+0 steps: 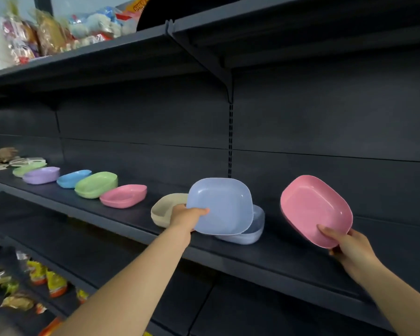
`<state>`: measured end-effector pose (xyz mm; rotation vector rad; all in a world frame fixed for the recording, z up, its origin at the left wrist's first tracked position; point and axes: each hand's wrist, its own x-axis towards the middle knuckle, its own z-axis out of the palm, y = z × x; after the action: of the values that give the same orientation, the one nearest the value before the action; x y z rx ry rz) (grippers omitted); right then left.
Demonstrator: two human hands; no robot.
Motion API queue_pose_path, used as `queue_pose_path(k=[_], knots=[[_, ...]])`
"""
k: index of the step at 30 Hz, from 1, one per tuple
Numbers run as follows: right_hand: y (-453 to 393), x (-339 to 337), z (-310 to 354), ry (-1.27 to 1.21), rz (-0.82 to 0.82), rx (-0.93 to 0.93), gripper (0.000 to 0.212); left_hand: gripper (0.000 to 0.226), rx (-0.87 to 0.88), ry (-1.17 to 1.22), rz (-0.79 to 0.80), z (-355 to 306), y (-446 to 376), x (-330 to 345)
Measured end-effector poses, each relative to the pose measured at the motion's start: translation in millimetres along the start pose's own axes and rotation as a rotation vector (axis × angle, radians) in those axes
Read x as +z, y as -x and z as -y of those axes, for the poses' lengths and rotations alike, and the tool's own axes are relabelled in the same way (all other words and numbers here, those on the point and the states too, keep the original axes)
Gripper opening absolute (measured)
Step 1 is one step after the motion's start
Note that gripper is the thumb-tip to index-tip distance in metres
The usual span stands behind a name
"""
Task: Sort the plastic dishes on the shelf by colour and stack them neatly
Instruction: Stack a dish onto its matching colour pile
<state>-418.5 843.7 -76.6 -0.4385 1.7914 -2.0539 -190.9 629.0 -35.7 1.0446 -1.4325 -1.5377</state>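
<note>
My left hand (pixel 186 215) grips the rim of a light blue dish (pixel 222 204), tilted up over another light blue dish (pixel 250 232) that lies on the dark shelf (pixel 131 229). My right hand (pixel 344 246) holds a pink dish (pixel 315 209) by its lower edge, tilted toward me above the shelf's right part. A beige dish (pixel 163 212) sits just left of my left hand. Further left along the shelf lie a pink dish (pixel 123 196), a green dish (pixel 96 185), a blue dish (pixel 73 178), a purple dish (pixel 41 175) and another green dish (pixel 26 169).
A clear dish (pixel 26 161) and brown paper items (pixel 0 155) lie at the shelf's far left. The upper shelf (pixel 83 54) carries wrapped packages. Snack packets (pixel 38 275) fill the lower shelf at left. A bracket (pixel 204 57) and slotted upright (pixel 230 141) stand behind.
</note>
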Motion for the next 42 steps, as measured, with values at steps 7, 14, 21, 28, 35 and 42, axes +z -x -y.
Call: queue_pose_path(k=[7,14,21,28,35,42], knots=[[-44,9,-13,0.046,0.024,-0.022,0.022,0.041,-0.033,-0.24,0.083,14,-61,50],[-59,6,-18,0.024,-0.006,-0.017,0.017,0.018,-0.018,-0.408,0.239,30,-77,64],[-63,1,-18,-0.032,-0.019,0.0,0.022,0.045,0.05,-0.475,0.235,33,-81,65],[-61,3,-18,-0.009,-0.025,-0.014,0.019,0.067,0.157,-0.527,0.321,33,-75,72],[-53,12,-14,0.101,-0.048,-0.06,0.022,0.064,0.137,-0.414,0.349,22,-74,69],[-39,68,12,0.314,-0.024,-0.192,0.021,0.05,0.251,-0.274,0.423,-6,-79,65]])
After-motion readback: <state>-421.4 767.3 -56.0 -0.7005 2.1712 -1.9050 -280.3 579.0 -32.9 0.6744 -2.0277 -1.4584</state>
